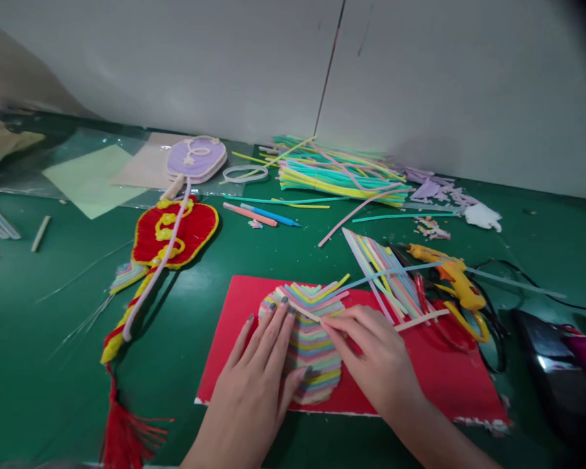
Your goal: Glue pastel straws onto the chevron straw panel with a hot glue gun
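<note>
The left hand [254, 371] lay flat, fingers slightly spread, tips on the striped piece [317, 358] and a cream strip [303, 311]. The piece sat on the red board [434, 378]. Rightward, the right hand [374, 345] pinched the strip between thumb and forefinger.

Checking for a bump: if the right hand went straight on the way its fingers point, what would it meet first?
Most likely the left hand: its fingers lie ahead of the right hand, over the striped piece. Relative height is unclear in this single view.
</note>
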The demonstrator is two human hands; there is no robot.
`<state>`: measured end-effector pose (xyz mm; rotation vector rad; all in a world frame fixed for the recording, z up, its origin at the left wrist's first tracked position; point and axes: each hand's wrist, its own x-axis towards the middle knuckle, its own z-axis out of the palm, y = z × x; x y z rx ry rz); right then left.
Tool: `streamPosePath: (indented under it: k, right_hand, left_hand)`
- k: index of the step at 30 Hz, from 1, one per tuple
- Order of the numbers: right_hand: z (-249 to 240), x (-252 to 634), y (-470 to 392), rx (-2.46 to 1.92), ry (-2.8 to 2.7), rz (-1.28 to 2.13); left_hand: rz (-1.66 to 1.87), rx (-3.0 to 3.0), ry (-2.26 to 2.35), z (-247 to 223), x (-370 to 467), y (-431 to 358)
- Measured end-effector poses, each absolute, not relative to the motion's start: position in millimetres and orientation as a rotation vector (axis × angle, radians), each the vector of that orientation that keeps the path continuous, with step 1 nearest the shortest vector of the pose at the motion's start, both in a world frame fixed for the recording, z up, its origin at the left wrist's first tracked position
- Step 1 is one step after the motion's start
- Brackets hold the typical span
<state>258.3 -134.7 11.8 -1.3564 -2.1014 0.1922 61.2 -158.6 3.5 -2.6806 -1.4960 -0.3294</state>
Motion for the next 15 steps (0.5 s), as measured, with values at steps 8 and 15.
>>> streamPosePath:
  k: [8, 15]
  right_hand:
    - [8.1, 258.8, -135.5, -1.398, -2.130, 0.189]
    - [7.1, 259.4, -134.4, -1.416, -2.154, 0.163]
  left_hand:
    - [-0.361, -2.657, -1.521, -1.4, 62.7, -155.1]
    - [-0.402, -2.640, -1.553, -1.3, 64.0, -153.5]
